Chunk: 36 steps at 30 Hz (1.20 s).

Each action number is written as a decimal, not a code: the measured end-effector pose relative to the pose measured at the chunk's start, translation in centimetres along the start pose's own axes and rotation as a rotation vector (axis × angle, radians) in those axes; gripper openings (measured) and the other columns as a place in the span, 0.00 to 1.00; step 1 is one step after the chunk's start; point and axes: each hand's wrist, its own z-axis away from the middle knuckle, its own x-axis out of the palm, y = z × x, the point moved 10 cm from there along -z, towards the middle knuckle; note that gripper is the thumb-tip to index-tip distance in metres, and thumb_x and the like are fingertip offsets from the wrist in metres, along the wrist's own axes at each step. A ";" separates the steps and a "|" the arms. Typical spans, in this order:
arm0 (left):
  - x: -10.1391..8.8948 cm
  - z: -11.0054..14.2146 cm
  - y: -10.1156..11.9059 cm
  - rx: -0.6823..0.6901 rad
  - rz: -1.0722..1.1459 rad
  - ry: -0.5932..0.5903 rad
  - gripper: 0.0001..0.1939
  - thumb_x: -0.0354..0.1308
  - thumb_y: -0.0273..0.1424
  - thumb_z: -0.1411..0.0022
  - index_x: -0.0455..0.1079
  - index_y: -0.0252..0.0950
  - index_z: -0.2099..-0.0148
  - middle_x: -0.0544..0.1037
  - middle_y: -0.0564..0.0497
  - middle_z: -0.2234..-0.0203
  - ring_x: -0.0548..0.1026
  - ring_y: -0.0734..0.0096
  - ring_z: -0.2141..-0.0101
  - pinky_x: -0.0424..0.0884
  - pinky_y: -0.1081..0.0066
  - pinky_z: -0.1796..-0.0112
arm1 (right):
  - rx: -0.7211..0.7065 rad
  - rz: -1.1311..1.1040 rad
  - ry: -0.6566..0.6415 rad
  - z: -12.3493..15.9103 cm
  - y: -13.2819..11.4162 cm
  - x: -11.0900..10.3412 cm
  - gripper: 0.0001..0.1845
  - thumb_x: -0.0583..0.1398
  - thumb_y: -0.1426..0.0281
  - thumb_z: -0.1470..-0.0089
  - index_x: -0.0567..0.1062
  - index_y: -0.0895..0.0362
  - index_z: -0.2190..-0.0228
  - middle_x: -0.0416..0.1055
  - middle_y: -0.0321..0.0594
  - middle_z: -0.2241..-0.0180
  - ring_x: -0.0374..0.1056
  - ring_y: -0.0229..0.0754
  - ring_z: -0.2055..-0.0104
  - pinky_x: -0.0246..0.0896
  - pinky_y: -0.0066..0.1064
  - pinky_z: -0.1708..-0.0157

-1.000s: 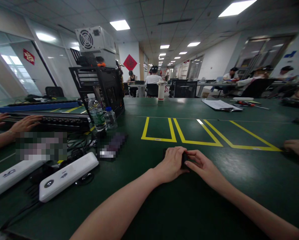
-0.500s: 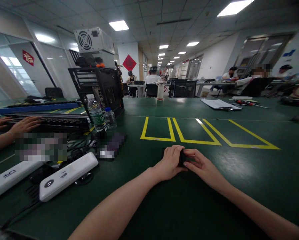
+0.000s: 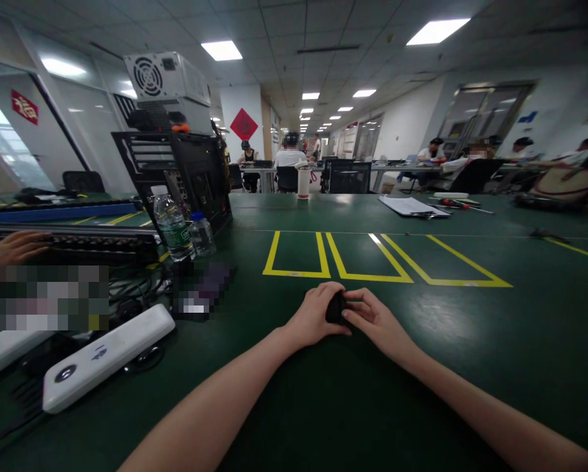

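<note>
We see both hands meeting over one small black object (image 3: 335, 307), which sits between the fingertips just above the green tabletop (image 3: 470, 341). The left hand (image 3: 314, 316) curls around the object's left side, fingers bent and closed against it, the thumb tucked low. The right hand (image 3: 375, 319) comes in from the opposite side; its fingers (image 3: 357, 303) are drawn together and pinch the object's right face. Neither hand is nearer: each touches the object, so it lies directly between them, with most of its body hidden by the left knuckles. We cannot tell its long axis or its exact shape from this view.

Outward from the grip, both forearms run back toward the near edge of the tabletop. Just beyond the hands, toward the far edge, yellow tape outlines (image 3: 333, 259) mark rectangles on the surface. Well apart to the left lie a white remote-like unit (image 3: 107, 354), two water bottles (image 3: 183, 229) and an open black computer case (image 3: 185, 174). Another person's hand (image 3: 11, 248) rests on equipment at the far left edge.
</note>
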 end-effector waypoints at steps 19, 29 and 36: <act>0.7 0.3 0.4 -0.017 -0.146 -0.052 0.28 0.59 0.31 0.51 0.51 0.39 0.50 0.61 0.47 0.54 0.61 0.60 0.52 0.54 0.56 0.51 | -0.047 -0.132 -0.101 0.5 -0.5 0.2 0.12 0.58 0.68 0.54 0.64 0.54 0.65 0.65 0.36 0.62 0.65 0.40 0.57 0.60 0.39 0.55; 0.9 0.3 0.2 -0.017 -0.186 -0.046 0.28 0.59 0.29 0.52 0.50 0.38 0.50 0.60 0.47 0.55 0.60 0.61 0.52 0.53 0.57 0.52 | 0.029 -0.088 -0.073 -0.1 0.5 0.0 0.14 0.57 0.67 0.53 0.64 0.56 0.62 0.65 0.39 0.60 0.64 0.41 0.56 0.60 0.39 0.55; 0.8 0.3 0.3 -0.034 -0.161 -0.068 0.28 0.58 0.29 0.51 0.50 0.39 0.50 0.61 0.47 0.55 0.61 0.60 0.52 0.53 0.56 0.52 | -0.020 -0.136 -0.118 0.4 -0.2 0.3 0.14 0.59 0.69 0.55 0.63 0.53 0.63 0.65 0.36 0.60 0.64 0.40 0.56 0.60 0.37 0.54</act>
